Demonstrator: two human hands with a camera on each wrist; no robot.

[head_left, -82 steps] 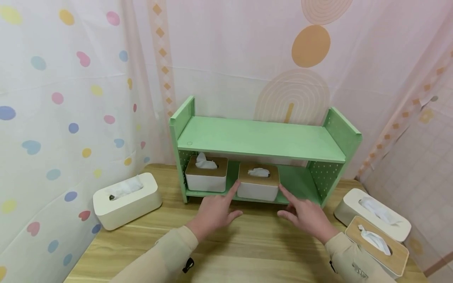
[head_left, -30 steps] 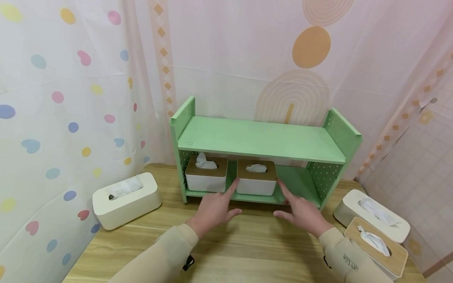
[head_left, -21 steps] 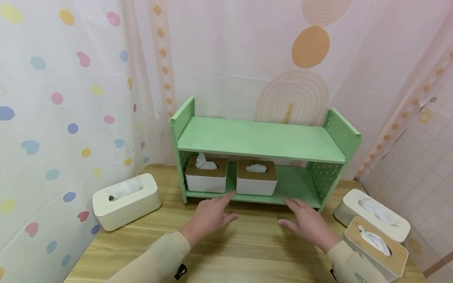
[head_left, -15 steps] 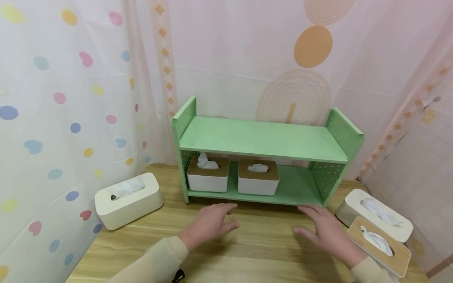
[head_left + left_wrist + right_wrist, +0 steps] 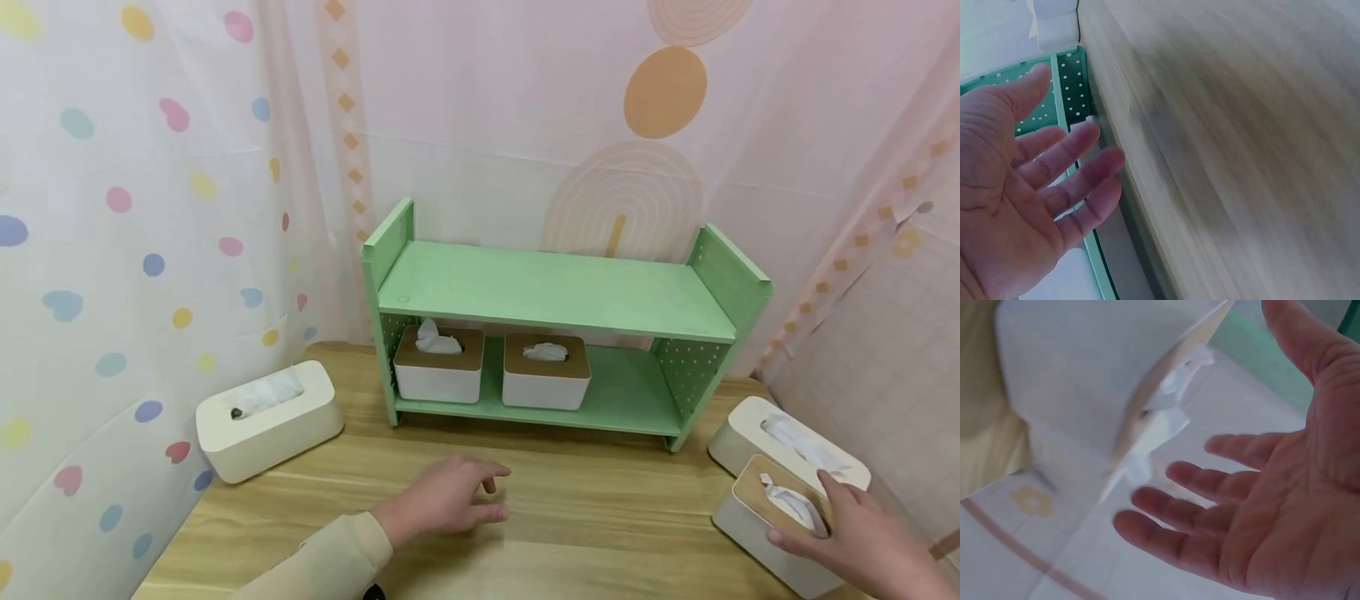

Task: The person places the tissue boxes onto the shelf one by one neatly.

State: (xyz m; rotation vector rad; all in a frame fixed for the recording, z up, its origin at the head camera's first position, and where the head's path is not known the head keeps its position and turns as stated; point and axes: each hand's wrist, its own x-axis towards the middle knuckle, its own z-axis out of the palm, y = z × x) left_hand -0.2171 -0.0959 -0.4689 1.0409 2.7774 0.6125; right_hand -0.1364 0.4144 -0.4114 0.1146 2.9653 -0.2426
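Over the table in front of the shelf, my left hand (image 5: 448, 495) hovers holding nothing, its fingers loosely bent in the left wrist view. My right hand (image 5: 870, 533) is spread over the wood-topped tissue box (image 5: 772, 521) at the right; in the right wrist view its fingers (image 5: 1179, 515) are apart from the box. On the lower level of the green shelf (image 5: 555, 287) stand two more wood-topped tissue boxes, the left one (image 5: 438, 382) by the side panel and the other (image 5: 546, 390) near the middle, with a gap between them.
A long white tissue box (image 5: 270, 433) sits at the left of the wooden table (image 5: 570, 500). Another long white tissue box (image 5: 738, 429) lies at the right, right behind the wood-topped one. Curtains (image 5: 480, 108) hang behind and at the sides.
The middle tissue box was pushed slightly back into the shelf between both index fingers. Both hands then let go; the left drew back, the right moved right to the wood-topped box.
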